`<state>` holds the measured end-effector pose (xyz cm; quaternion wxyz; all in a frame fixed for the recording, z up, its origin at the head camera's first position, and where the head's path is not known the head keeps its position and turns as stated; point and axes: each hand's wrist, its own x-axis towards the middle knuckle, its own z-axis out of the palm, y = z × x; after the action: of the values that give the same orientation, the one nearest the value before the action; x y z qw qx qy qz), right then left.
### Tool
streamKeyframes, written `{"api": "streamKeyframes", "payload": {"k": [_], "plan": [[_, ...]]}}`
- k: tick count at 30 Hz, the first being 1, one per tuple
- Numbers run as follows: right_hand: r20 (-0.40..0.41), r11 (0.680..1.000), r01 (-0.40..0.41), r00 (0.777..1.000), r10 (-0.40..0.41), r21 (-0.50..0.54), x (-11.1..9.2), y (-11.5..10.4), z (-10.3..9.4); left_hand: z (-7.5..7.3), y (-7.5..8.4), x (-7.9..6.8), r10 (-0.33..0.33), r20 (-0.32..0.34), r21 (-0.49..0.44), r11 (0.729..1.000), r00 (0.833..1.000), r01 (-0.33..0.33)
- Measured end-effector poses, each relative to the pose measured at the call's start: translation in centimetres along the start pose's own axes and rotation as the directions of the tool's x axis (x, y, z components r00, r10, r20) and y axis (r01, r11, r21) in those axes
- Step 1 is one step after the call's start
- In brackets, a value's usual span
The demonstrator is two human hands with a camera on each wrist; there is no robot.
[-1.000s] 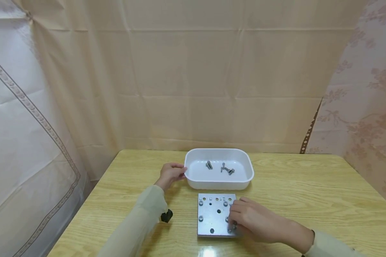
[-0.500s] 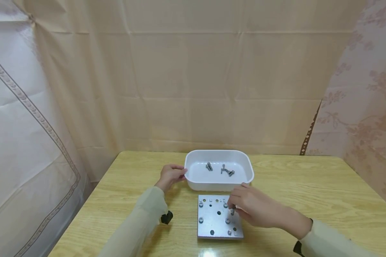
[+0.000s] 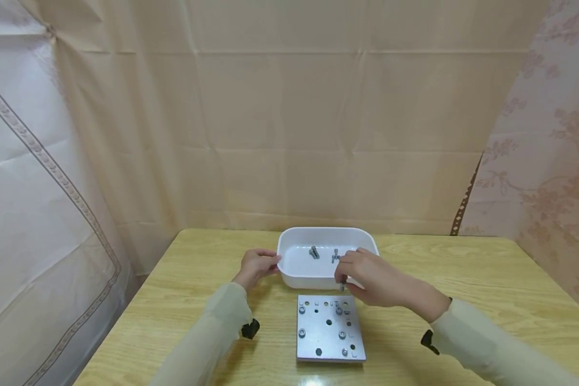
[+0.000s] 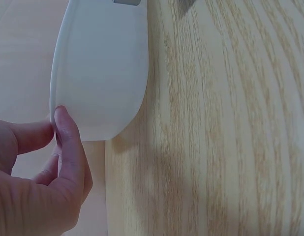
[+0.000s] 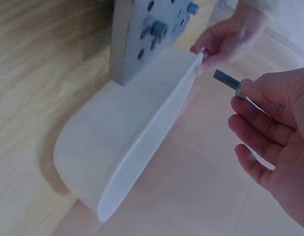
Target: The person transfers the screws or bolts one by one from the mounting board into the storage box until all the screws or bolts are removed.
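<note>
My left hand pinches the left rim of a white plastic tray between thumb and fingers; the left wrist view shows the grip close up. Held by its head between thumb and index finger of my right hand is a threaded bolt, its shank pointing away from the fingertips. That hand hovers over the tray's near right edge and hides part of the tray. Several loose bolts lie on the tray floor. Nearer to me, a square metal plate carries several socket-head screws and some bare holes.
Both the tray and the plate rest on a wood-grain table, the tray just behind the plate. A beige cloth hangs behind the table's far edge, with patterned cloths at both sides. Black bands show at both sleeves.
The right hand has lifted a bolt off the right side of the plate and carried it away from me to the tray's near edge. The left hand keeps its hold on the rim.
</note>
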<state>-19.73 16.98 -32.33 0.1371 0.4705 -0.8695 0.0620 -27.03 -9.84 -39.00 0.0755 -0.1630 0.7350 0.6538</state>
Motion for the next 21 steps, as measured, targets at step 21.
{"api": "streamKeyframes", "payload": {"k": [21], "plan": [[0.048,0.998,-0.006,0.999,0.003,0.058,3.9,5.1,0.7,0.0,0.2,-0.3,0.006,0.003,0.006,1.0,1.0,-0.006]]}}
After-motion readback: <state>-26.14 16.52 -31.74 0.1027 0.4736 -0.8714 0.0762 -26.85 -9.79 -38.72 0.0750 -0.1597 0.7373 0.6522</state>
